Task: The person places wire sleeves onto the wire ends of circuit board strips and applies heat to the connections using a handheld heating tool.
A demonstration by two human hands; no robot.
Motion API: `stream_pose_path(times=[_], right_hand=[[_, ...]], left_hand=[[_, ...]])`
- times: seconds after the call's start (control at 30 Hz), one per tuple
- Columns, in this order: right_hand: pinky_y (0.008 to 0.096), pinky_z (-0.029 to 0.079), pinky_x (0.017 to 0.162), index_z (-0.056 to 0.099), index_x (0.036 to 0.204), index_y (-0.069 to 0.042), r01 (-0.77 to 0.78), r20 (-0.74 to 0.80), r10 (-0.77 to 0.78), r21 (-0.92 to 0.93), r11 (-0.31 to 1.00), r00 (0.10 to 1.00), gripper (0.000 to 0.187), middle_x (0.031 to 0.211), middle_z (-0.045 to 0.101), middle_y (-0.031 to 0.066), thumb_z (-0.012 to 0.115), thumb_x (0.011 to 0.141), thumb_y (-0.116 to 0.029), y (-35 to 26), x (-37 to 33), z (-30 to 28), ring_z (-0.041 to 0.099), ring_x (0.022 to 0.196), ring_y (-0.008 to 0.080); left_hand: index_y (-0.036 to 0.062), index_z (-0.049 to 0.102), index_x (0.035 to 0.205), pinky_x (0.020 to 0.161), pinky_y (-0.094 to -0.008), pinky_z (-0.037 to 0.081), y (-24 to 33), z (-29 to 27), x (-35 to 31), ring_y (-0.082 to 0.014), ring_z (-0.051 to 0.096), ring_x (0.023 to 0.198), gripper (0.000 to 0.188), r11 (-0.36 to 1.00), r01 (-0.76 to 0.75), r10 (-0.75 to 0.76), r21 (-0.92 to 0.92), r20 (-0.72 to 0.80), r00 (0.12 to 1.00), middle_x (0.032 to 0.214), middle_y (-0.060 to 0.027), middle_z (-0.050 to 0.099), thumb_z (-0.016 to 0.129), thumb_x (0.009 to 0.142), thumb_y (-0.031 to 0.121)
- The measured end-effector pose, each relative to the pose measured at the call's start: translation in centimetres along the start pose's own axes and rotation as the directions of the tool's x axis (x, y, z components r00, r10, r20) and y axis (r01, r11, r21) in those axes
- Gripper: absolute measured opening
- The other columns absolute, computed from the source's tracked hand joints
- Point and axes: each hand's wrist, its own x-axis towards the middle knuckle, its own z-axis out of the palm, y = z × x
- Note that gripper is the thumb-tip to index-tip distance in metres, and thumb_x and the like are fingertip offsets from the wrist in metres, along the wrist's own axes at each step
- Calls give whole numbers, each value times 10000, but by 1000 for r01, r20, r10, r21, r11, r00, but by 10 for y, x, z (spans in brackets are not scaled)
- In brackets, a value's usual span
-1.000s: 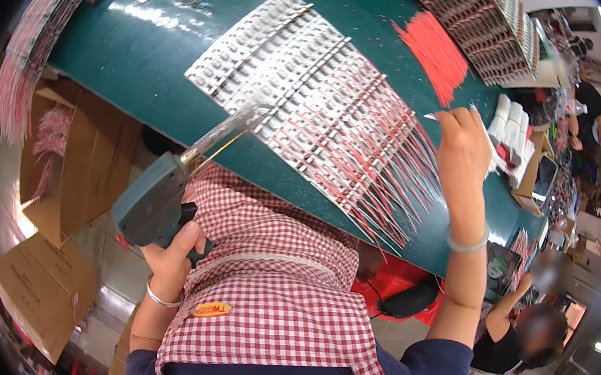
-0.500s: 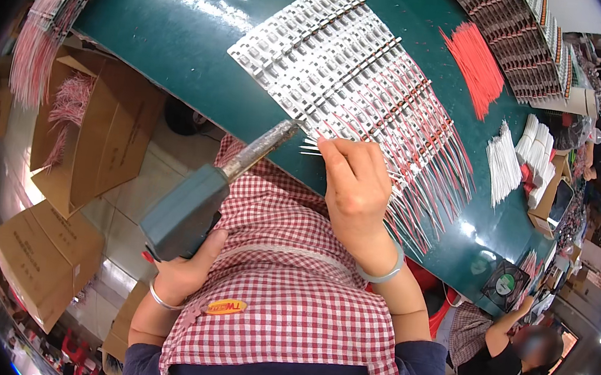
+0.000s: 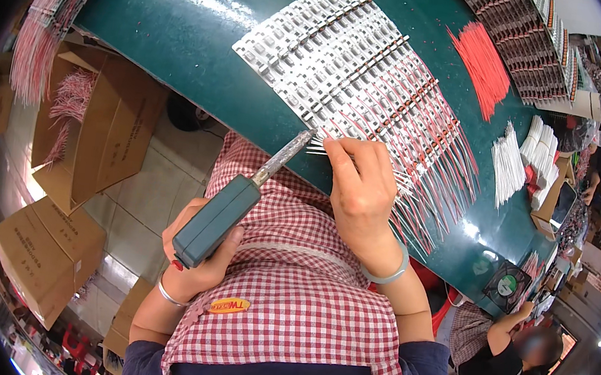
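Observation:
My left hand point(image 3: 198, 254) is wrapped round the body of a soldering gun point(image 3: 218, 215) with a dark green housing and a long metal barrel. The barrel's tip meets the near left corner of a panel of joined white circuit boards point(image 3: 318, 57) on the table. Red and white wires point(image 3: 433, 179) trail from the panel's right side. Fingers and thumb of my right hand point(image 3: 364, 190) pinch together at that same corner, on a white wire point(image 3: 317, 149) beside the tip. Several short white wire ends stick out there, and the exact joint is too small to make out.
The green table point(image 3: 177, 35) carries a bundle of red wires point(image 3: 482, 71), white wire bundles point(image 3: 508, 165), stacked boards point(image 3: 521, 42) and a small black fan point(image 3: 505, 284). Cardboard boxes point(image 3: 112, 135) stand on the floor at left. A co-worker point(image 3: 496, 347) sits at the right.
My left hand has turned the soldering gun and shifted it right, its tip moving toward my right fingers. My right hand stays pinched at the panel's corner. The view has shifted slightly.

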Motion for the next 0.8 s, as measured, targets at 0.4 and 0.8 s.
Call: stream_pose_path(times=[0.4, 0.8], right_hand=[[357, 498, 642, 697, 988, 8, -4, 1, 4, -18, 1000, 1000, 300, 877, 633, 95, 684, 701, 92, -1, -1, 1, 593, 764, 258], [355, 499, 656, 671, 1005, 43, 4, -9, -3, 39, 999, 1000, 312, 905, 630, 108, 661, 694, 66, -1, 1, -5, 588, 792, 262]], left_hand=[[-47, 684, 929, 653, -315, 533, 4, 1, 7, -252, 658, 737, 191, 985, -133, 136, 112, -21, 990, 851, -122, 653, 755, 754, -13], [-41, 689, 1030, 743, -324, 556, -5, -3, -7, -274, 697, 857, 278, 997, 69, -69, -31, 0, 998, 981, -164, 681, 753, 763, 2]])
